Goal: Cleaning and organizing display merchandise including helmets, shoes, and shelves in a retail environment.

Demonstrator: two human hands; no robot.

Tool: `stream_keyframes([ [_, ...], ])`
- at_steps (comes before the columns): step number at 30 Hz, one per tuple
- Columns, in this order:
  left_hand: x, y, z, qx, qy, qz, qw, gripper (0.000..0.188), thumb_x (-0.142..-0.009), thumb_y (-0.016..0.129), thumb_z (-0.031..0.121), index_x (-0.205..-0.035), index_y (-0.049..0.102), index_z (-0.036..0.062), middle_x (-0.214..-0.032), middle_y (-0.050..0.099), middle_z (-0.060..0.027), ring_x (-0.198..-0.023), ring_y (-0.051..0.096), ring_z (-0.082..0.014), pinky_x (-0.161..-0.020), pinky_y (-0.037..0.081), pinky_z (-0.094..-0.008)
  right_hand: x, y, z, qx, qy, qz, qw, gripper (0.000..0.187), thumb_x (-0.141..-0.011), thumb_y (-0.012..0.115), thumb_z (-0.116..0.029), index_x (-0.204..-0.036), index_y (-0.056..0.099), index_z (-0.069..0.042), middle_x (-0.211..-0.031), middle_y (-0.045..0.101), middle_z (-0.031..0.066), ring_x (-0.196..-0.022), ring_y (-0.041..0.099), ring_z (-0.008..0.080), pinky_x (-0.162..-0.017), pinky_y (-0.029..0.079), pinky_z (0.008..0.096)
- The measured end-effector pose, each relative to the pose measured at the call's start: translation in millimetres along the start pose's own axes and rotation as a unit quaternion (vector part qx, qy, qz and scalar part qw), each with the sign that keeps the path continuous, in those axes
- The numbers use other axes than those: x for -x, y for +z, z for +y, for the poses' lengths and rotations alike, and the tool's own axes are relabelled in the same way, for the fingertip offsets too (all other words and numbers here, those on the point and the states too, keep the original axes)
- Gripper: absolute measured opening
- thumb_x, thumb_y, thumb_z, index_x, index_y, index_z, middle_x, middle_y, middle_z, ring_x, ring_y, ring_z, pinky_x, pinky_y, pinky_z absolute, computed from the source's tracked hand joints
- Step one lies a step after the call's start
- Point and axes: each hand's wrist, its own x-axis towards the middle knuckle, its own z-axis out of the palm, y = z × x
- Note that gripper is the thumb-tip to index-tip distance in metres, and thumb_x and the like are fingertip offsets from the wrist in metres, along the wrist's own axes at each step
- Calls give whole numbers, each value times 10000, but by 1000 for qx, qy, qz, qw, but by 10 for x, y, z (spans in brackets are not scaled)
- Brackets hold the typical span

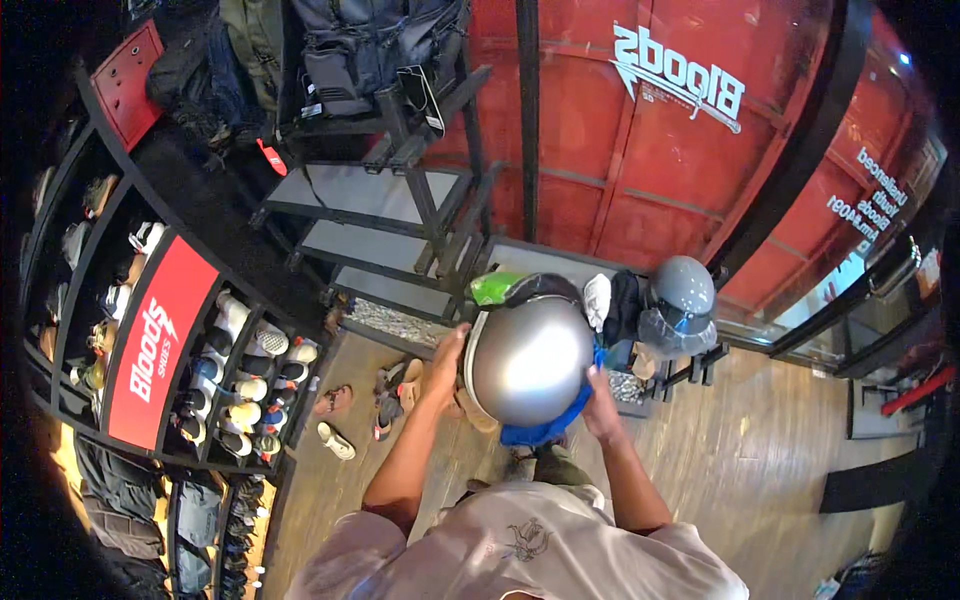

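Observation:
A silver, rounded helmet (532, 357) with a pale rim hangs in front of my chest, between both hands. My left hand (447, 365) grips its left edge, with the thumb side up and some fingers hidden behind the shell. On the right edge, my right hand (602, 405) is closed at the rim, against a blue cloth (550, 430) that shows below and beside the helmet. Whether the cloth is pinched in that hand or belongs to the helmet I cannot tell. Just beyond the shell lie a bright green item (497, 288) and dark items.
A grey helmet (682, 288) with a clear visor sits at the right end of a low bench. Shelves of shoes (245, 390) stand left, backpacks (340, 60) on a rack ahead. Sandals (333, 400) and a loose shoe (336, 441) lie on the wooden floor (740, 450). Red-backed glass panels (660, 130) stand ahead.

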Motion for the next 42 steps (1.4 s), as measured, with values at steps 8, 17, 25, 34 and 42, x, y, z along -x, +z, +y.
stream_keyframes([
  [8, -703, 450, -133, -314, -62, 2, 948, 779, -892, 532, 584, -1492, 313, 138, -1476, 398, -144, -1362, 365, -281, -1111, 261, -375, -770, -546, 193, 49, -48, 45, 997, 710, -891, 640, -124, -1472, 245, -23, -1400, 438, 117, -1254, 441, 223, -1068, 340, 343],
  [17, -2457, 494, -518, -127, -214, 92, 964, 857, -883, 460, 669, -1474, 334, 62, -1538, 286, -116, -1395, 278, -270, -1132, 213, -416, -2296, -354, -325, 372, -184, 95, 905, 970, -723, 825, -303, -1468, 272, -17, -1389, 407, 222, -1288, 412, 315, -1091, 311, 384],
  [25, -3156, 574, -879, 30, -194, 29, 980, 714, -953, 386, 577, -1416, 418, 35, -1464, 412, -92, -1320, 378, -237, -1107, 260, -366, -2705, -276, -478, 462, -160, 122, 864, 1061, -680, 830, -440, -1499, 233, -124, -1425, 320, 327, -1310, 355, 472, -1057, 351, 494],
  [34, -3405, 177, -1142, 25, -269, 42, 962, 841, -828, 423, 761, -1340, 514, 100, -1308, 561, -49, -1138, 520, -220, -944, 423, -432, -2862, -368, -283, 444, -159, 91, 877, 1075, -723, 788, -475, -1511, 163, -95, -1382, 326, 359, -1269, 388, 498, -1030, 377, 493],
  [42, -3210, 386, -879, -4, -222, 97, 970, 816, -865, 449, 711, -1397, 453, 93, -1386, 502, -86, -1246, 469, -229, -1026, 365, -397, -2681, -545, 21, 453, -131, 145, 870, 773, -867, 671, -406, -1465, 307, -77, -1288, 485, 320, -1203, 487, 447, -998, 406, 440],
])
